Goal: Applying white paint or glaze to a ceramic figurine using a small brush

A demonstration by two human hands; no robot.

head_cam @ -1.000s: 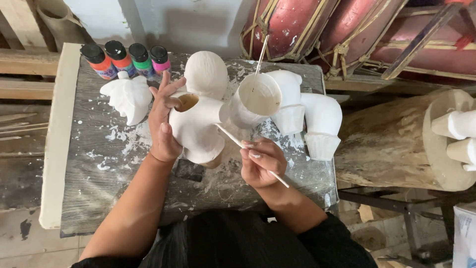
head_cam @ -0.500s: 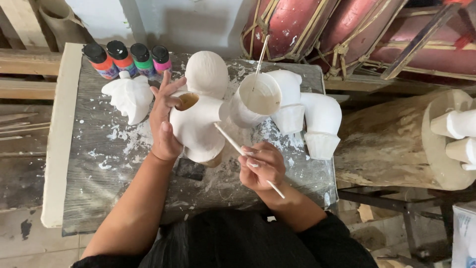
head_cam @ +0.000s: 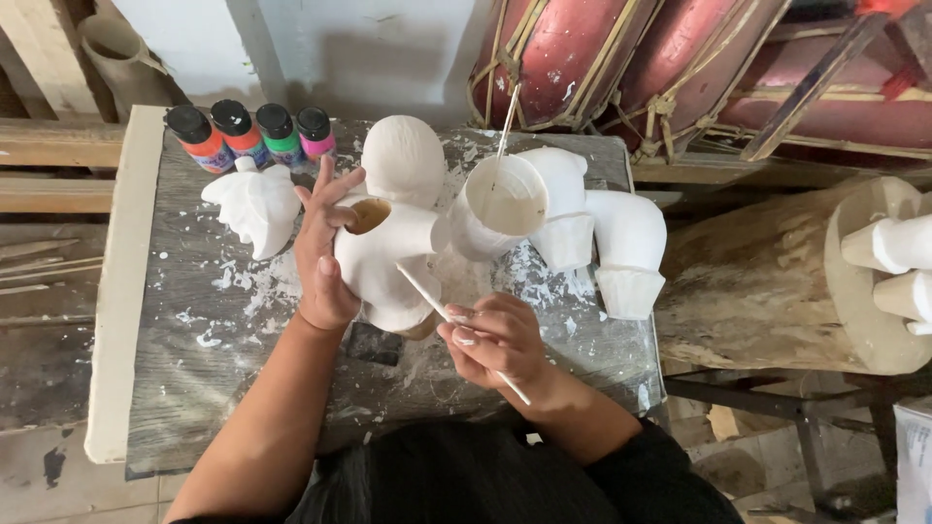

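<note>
Paint-spattered grey table [head_cam: 194, 388] carries the work. Left hand [head_cam: 325, 252] clasps a white plaster figure [head_cam: 388, 262], fingers at its open neck; right hand [head_cam: 495, 340], just beside, pinches a thin brush [head_cam: 427, 296], tip touching the figure. Paint bottles [head_cam: 252, 134] behind

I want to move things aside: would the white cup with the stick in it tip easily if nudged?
Probably: the white cup looks light, and the long stick leaning out could lever it over. It seems to hold white liquid, so expect spills.

Matt white plaster figure [head_cam: 388, 257] — smooth — on a rough, paint-flecked grey wooden table [head_cam: 175, 388]
</note>
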